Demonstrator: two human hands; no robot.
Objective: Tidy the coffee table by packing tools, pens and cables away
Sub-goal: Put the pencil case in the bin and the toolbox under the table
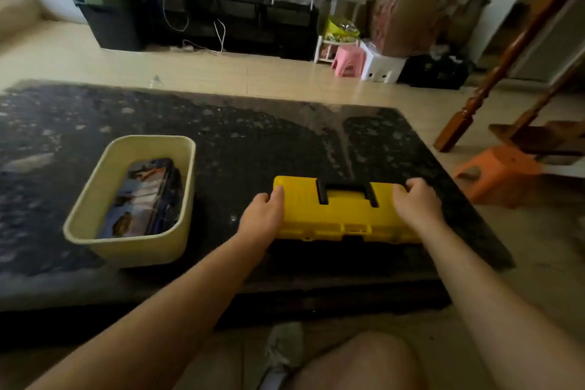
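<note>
Both left hand (263,216) and right hand (417,203) clasp rectangular plastic toolbox (345,216).

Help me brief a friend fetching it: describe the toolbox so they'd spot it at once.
Look at the dark coffee table. On its near right, held at either end by the person's left hand and right hand, lies the toolbox. It is bright yellow with a black handle in its closed lid, unlike the pale cream tub to its left.
</note>
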